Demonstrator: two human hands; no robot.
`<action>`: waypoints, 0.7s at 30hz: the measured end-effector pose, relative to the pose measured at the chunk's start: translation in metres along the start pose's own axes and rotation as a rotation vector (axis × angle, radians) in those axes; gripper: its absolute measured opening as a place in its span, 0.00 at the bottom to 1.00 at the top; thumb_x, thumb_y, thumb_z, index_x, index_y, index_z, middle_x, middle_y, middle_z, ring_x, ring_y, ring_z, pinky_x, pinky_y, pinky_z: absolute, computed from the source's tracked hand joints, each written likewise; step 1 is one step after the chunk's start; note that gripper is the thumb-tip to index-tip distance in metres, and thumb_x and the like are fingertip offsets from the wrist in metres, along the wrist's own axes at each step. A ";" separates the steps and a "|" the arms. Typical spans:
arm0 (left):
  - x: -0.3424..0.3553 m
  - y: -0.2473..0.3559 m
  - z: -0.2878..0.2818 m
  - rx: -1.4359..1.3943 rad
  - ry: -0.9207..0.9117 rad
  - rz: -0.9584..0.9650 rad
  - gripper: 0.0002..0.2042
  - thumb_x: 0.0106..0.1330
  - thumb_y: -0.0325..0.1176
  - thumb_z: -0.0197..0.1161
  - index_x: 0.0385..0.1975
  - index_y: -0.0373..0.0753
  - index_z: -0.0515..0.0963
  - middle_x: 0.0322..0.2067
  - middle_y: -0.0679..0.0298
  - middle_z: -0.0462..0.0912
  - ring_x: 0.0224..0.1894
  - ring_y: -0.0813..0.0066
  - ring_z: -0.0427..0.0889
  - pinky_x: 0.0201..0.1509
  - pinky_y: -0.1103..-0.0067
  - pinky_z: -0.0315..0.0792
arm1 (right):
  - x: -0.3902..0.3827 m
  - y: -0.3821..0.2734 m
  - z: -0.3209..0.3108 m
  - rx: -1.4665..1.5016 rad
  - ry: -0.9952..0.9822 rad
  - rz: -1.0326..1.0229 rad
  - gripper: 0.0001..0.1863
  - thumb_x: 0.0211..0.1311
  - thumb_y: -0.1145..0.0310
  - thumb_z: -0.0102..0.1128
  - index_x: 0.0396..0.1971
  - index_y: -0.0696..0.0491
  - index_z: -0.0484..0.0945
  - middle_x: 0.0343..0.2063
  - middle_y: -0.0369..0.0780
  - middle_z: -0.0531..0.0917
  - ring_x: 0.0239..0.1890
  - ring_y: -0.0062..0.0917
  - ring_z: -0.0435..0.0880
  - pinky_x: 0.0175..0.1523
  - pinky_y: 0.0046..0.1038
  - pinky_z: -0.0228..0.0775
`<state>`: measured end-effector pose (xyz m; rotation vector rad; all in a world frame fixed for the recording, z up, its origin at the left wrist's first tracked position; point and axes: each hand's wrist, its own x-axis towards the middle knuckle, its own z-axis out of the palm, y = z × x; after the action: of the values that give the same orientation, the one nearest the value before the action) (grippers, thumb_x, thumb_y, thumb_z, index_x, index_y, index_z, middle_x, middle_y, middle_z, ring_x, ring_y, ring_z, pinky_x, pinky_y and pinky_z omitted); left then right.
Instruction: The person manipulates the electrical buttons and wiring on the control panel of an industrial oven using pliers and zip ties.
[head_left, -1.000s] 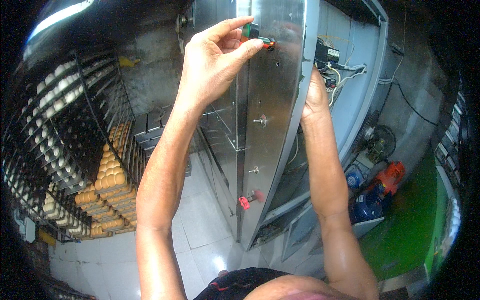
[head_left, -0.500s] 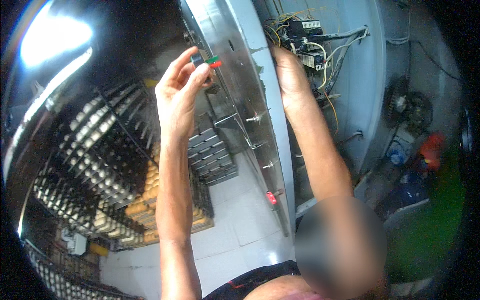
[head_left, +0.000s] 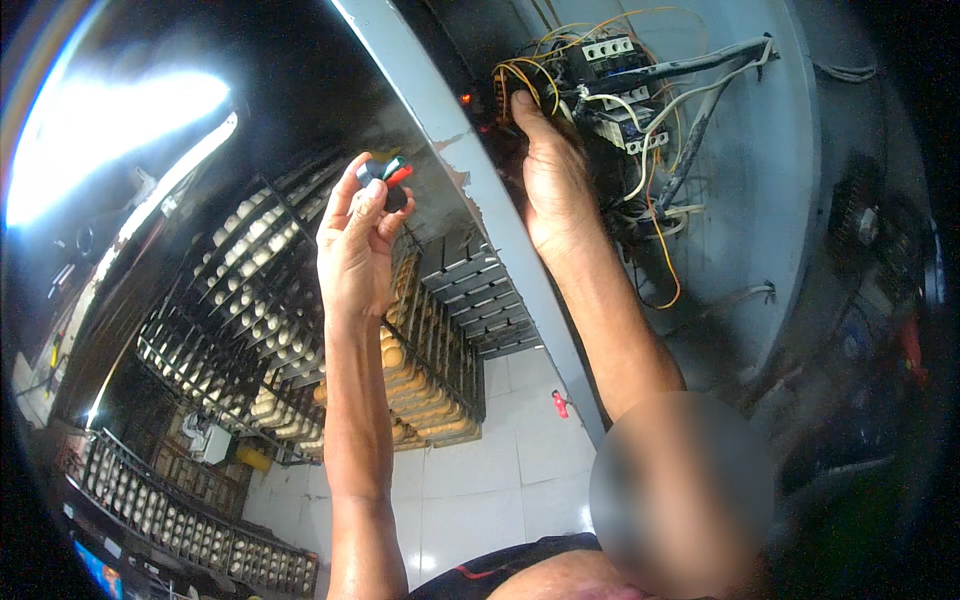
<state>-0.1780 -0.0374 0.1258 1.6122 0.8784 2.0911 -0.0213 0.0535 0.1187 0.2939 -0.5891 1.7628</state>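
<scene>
My left hand (head_left: 355,235) pinches a small black round part (head_left: 378,185) between thumb and fingertips. A green tab and a red tab stick out of it, like a two-button push-button head. On the other side of the grey metal panel edge (head_left: 455,165), my right hand (head_left: 555,180) reaches into the electrical cabinet. Its thumb presses on a small dark block with orange-yellow wires (head_left: 504,92); the other fingers are mostly hidden. Just right of that hand, black contactors (head_left: 610,60) with white and yellow wires sit on the cabinet's blue-grey back wall (head_left: 740,220).
Racks of pale round pieces (head_left: 255,240) and orange-brown ones (head_left: 415,385) stand to the left. Dark stacked trays (head_left: 480,300) are beyond the panel. A red clip-like piece (head_left: 560,404) shows by the panel's lower end. A bright lamp (head_left: 120,130) glares upper left; pale tiles (head_left: 470,480) cover the floor.
The view has shifted, showing more of the cabinet inside. My left hand, still holding the black part, is farther from the panel. My right thumb and the wired block have come into sight.
</scene>
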 end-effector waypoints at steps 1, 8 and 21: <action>-0.001 0.000 0.002 -0.017 0.006 -0.008 0.20 0.68 0.25 0.60 0.60 0.33 0.69 0.42 0.58 0.82 0.38 0.72 0.84 0.45 0.81 0.82 | -0.002 -0.001 0.001 -0.005 0.018 0.025 0.17 0.67 0.59 0.61 0.48 0.55 0.77 0.41 0.40 0.84 0.40 0.27 0.83 0.45 0.30 0.77; 0.002 0.003 0.003 0.016 0.011 0.030 0.21 0.68 0.25 0.62 0.60 0.33 0.69 0.42 0.59 0.82 0.39 0.72 0.84 0.43 0.83 0.81 | 0.023 0.024 -0.018 -0.160 0.012 -0.203 0.13 0.64 0.65 0.64 0.45 0.52 0.78 0.36 0.37 0.83 0.35 0.23 0.82 0.41 0.28 0.76; 0.009 -0.025 -0.015 -0.032 -0.017 0.184 0.23 0.67 0.28 0.64 0.62 0.38 0.70 0.43 0.60 0.82 0.40 0.75 0.83 0.43 0.81 0.78 | 0.011 -0.008 -0.011 -0.424 -0.249 -0.197 0.11 0.70 0.65 0.56 0.45 0.55 0.80 0.33 0.36 0.85 0.31 0.19 0.83 0.37 0.22 0.78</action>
<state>-0.1971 -0.0170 0.1136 1.7504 0.7113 2.1977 -0.0158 0.0699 0.1165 0.2651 -1.0568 1.3812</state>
